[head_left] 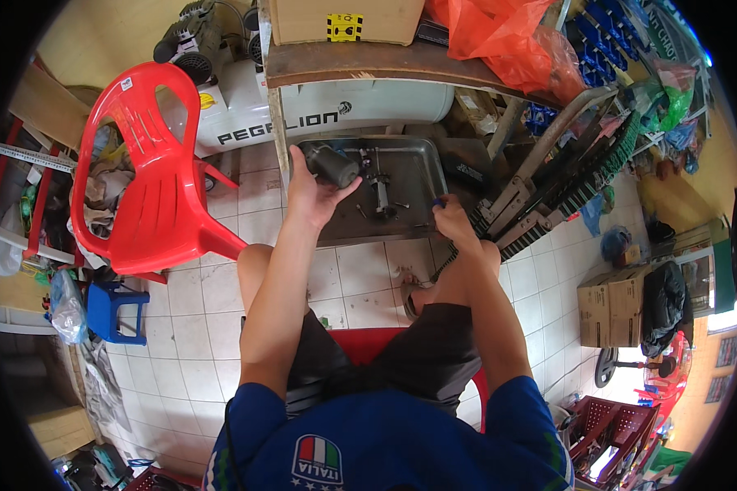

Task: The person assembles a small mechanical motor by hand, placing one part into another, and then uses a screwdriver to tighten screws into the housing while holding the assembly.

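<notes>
we hold a dark grey cylindrical motor housing (329,162) up over the near left corner of a shallow metal tray (418,164) that sits on the tiled floor (360,282). our left hand (311,192) cups it from below and from the near side, fingers wrapped round its body, so the part rests in the palm rather than on the tray. in our judgement the grip is loose enough that the round, heavy-looking body could roll out of the palm and drop onto the small loose parts below, scattering them or denting the tray. in the middle of the tray lies a slim shaft assembly (379,190) with a few small screws around it, just beside the housing and well clear of our palm. our right hand (450,219) is closed on a small blue-tipped tool (440,201) at the tray's near right edge; a slip of that tool could, we think, knock the small pieces off the rim. a red plastic chair (151,188) stands to the left, and a white compressor tank (344,110) lies beyond the tray
</notes>
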`<state>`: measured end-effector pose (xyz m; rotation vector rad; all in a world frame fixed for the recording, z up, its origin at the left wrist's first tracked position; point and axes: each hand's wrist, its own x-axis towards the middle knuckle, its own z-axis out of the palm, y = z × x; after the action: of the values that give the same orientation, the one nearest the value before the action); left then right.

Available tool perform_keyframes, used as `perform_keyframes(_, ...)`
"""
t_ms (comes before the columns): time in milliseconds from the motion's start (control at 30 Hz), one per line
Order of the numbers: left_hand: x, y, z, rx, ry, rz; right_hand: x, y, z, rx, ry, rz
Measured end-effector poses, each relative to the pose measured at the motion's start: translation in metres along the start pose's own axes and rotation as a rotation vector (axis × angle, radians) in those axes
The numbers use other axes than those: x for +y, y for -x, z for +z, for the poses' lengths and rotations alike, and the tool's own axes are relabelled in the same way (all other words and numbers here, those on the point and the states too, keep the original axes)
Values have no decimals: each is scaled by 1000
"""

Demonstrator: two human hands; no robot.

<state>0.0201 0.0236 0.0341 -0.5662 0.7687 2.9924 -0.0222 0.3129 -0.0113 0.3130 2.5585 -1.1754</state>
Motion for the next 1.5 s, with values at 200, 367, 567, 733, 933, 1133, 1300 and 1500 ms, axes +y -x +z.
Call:
perform_keyframes(200,7,5,1,-15,-17,15,-14,85,-28,155,-98,-330)
perform_keyframes(367,8,11,9,21,-23,0,-16,149,-33,242,-16,-701)
perform_keyframes(567,6,12,16,74,-62,24,-10,170,-18,172,-6,-709)
perform_keyframes(733,5,7,11,72,-85,45,-16,170,-14,183,-28,-703)
perform_keyframes(933,5,10,14,82,-126,44,-23,163,-14,246,40,-796)
perform_keyframes(1133,1,6,12,81,-132,31,-22,160,-11,242,41,-805)
perform_keyframes(1300,1,5,9,59,-124,31,-20,157,-7,234,33,-797)
perform_keyframes(1500,1,3,6,38,-134,38,-21,156,-5,232,38,-793)
